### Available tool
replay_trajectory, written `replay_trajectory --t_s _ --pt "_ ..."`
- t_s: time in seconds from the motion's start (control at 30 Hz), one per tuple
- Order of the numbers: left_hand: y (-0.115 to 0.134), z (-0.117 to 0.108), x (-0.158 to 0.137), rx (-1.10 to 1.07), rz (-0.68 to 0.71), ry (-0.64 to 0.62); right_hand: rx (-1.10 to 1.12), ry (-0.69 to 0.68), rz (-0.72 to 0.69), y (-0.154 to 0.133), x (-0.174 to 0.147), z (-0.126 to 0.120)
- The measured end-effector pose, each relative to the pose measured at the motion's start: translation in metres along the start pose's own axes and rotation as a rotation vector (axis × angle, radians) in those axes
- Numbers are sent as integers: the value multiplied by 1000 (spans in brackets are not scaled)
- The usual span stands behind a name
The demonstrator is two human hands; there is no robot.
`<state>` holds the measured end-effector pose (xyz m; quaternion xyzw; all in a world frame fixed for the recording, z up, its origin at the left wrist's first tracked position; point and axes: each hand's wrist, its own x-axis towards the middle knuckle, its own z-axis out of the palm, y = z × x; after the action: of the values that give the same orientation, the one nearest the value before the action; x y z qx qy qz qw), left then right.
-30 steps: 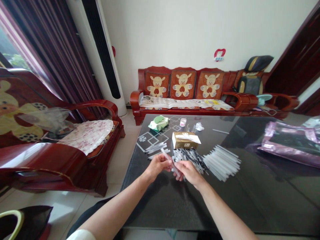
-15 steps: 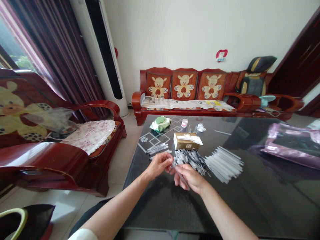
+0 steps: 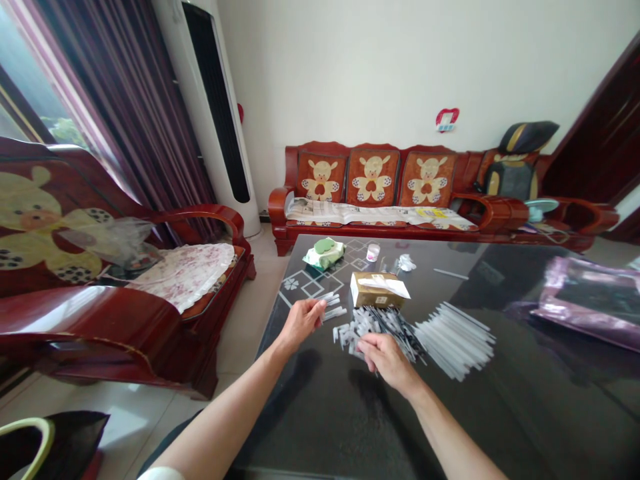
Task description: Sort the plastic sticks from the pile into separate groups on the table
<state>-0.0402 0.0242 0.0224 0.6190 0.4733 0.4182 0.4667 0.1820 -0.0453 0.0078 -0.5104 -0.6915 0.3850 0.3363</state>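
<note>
My left hand [image 3: 303,321] is closed, thumb against fingers, beside a few slim whitish sticks [image 3: 334,311] at the table's left. Whether one of those is in its grip I cannot make out. My right hand [image 3: 387,357] is also closed, fingers curled down at the near edge of a heap of thin black-and-whitish pieces [image 3: 385,323]. What it holds, if anything, is hidden by the fingers. Right of the heap lies a row of translucent white tubes [image 3: 455,340], side by side.
Behind the heap stands a gold tissue box [image 3: 380,291]. Farther back are a green wipes pack [image 3: 325,253], a small white jar [image 3: 373,252], crumpled tissue [image 3: 407,263] and one loose stick [image 3: 451,274]. A purple plastic bag [image 3: 590,300] lies at the right on the dark table [image 3: 480,427].
My hands were together, with a thin greyish stick by the right one. They have parted: the left moved left to the sticks, the right slightly right beside the heap. The view has shifted slightly.
</note>
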Motion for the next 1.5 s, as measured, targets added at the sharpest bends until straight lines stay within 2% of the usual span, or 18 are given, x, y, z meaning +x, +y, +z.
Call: replay_trajectory --t_s 0.07,0.17,0.27,0.37,0.47,0.67,0.8,0.97,1.1,1.37,1.5 --pt "-3 3 0 -203 -89 -19 0 14 16 4 2 -4" --pt "-7 12 -2 -428 -144 -87 49 13 66 11 4 -4" --pt "-10 20 -5 -496 -176 -127 103 17 97 15 5 -2" --pt "-14 24 -8 -531 -200 -147 45 64 94 21 7 -11" --pt "-20 27 -9 -548 -209 -184 -117 209 85 33 7 -42" --pt "-19 29 -12 -532 -244 -178 -574 638 140 75 -10 -134" --pt "-13 28 -13 -525 -256 -176 -816 737 194 106 -25 -165" --pt "-14 29 -14 -514 -253 -173 -920 738 210 137 -29 -166" --pt "-15 30 -14 -510 -251 -181 -959 691 190 150 -24 -163" --pt "-18 29 -14 -528 -235 -170 -987 649 181 153 -19 -158" --pt "-19 29 -13 -558 -220 -161 -957 625 210 142 -18 -158"
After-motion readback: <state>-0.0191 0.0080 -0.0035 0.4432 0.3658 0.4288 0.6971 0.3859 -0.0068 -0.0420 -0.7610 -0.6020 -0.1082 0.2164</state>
